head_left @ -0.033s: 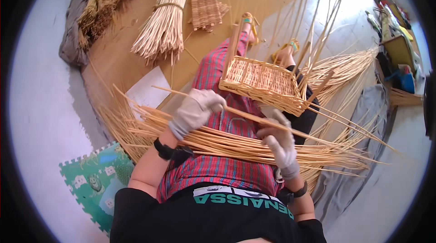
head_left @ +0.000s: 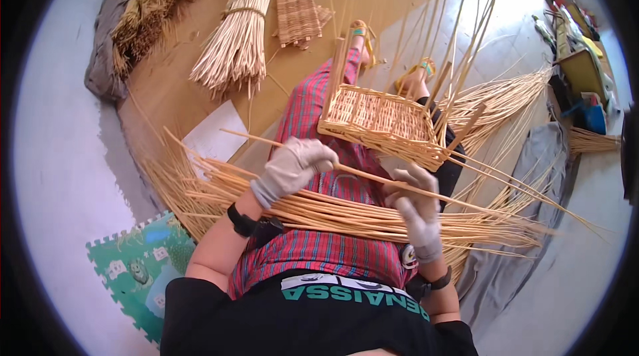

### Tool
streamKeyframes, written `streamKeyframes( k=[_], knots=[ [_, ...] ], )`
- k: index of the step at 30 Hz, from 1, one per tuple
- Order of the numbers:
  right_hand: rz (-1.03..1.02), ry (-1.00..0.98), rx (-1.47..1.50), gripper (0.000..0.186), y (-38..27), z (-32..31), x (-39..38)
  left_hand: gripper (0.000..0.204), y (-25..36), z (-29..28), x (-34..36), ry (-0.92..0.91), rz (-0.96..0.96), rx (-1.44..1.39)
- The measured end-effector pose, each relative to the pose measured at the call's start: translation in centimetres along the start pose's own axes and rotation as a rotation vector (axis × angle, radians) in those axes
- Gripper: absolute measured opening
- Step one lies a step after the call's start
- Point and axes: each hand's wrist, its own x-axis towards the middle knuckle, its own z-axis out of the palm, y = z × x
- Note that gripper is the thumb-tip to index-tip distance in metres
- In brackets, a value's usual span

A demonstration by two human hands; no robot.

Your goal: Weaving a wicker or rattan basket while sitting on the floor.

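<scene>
A long tan wicker rod point(head_left: 363, 173) slants across my lap from upper left to lower right. My left hand point(head_left: 296, 166), in a pale glove, is closed round it with fingers bent. Along the same rod, my gloved right hand point(head_left: 416, 213) holds it loosely between the fingers and a lowered thumb, slightly blurred. Beneath both hands a thick bundle of loose rods point(head_left: 333, 215) lies across my thighs. Just beyond, a partly woven rectangular basket point(head_left: 379, 113) rests over my legs, with wooden corner posts and long upright rods rising from it.
A tied sheaf of pale rods point(head_left: 233, 56) lies at the upper left beside woven panels point(head_left: 299, 13). More loose rods point(head_left: 502, 96) spread to the right over grey cloth point(head_left: 526, 183). A green foam mat point(head_left: 140, 266) is at the lower left, and a white sheet point(head_left: 216, 130) lies on the floor.
Both hands have shifted slightly right and a little nearer me along with the rod. My right fingers have changed position slightly. The basket sits marginally further left in view.
</scene>
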Motion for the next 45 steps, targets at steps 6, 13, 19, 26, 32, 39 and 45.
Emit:
streamKeyframes(
  k=[6, 13, 19, 26, 32, 39, 45],
  knots=[
    [-0.357, 0.375, 0.067, 0.011, -2.1, -6.5, 3.4, 0.03, -4.2, 0.1, 3.2, 0.311, -0.502, -0.629],
    [-0.165, 0.454, 0.034, 0.009, 3.7, -8.2, 4.6, 0.038, -8.2, 0.6, 5.2, 0.23, -0.605, -0.547],
    [-0.1, 0.391, 0.032, 0.009, 7.2, -6.9, 5.7, 0.039, -8.1, 1.6, 4.5, 0.371, -0.657, -0.621],
    [-0.072, 0.332, -0.035, 0.008, 7.0, -6.9, 6.2, 0.039, -8.0, 2.1, 4.0, 0.458, -0.625, -0.601],
    [-0.115, 0.245, -0.099, 0.009, 6.6, -6.9, 6.5, 0.039, -8.2, 2.7, 3.9, 0.502, -0.584, -0.568],
    [-0.074, 0.249, -0.04, 0.01, 7.2, -7.8, 6.8, 0.033, -4.1, 3.7, 5.4, 0.639, -0.474, -0.327],
    [-0.109, 0.266, 0.013, 0.009, 8.4, -7.8, 7.2, 0.034, -3.4, 5.1, 9.4, 0.006, -0.839, -0.321]
  ],
)
